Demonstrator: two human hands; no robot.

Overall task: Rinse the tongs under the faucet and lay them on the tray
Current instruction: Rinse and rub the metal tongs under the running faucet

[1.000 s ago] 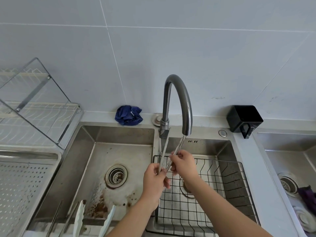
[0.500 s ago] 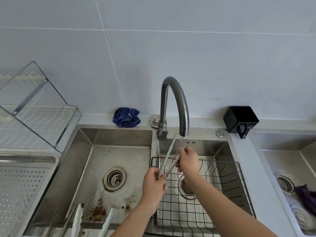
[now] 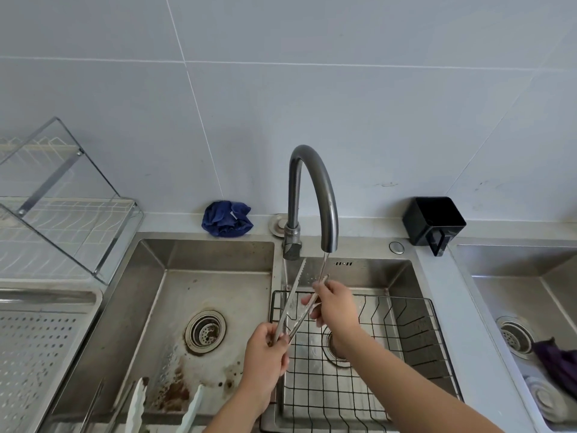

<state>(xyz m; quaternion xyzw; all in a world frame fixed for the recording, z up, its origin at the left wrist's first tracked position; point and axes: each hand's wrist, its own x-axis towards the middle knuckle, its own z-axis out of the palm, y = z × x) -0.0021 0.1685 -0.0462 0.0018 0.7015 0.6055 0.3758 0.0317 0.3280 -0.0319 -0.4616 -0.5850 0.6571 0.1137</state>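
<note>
While water runs from the faucet (image 3: 315, 195), the tongs (image 3: 296, 300) are gripped at the hinge by the left hand (image 3: 265, 354) and one arm is pinched by the right hand (image 3: 335, 303).

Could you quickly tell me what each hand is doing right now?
Left hand: closed on the tongs' hinge end.
Right hand: closed on one tong arm.

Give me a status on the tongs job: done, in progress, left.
Done: the tongs are picked up and brought to the faucet. In progress: the left hand grips their hinge end while the right hand rubs one arm under the spout; water looks to be running, though faintly. Left: finish rinsing and lay them on the tray at the left, which holds no tongs yet.
</note>
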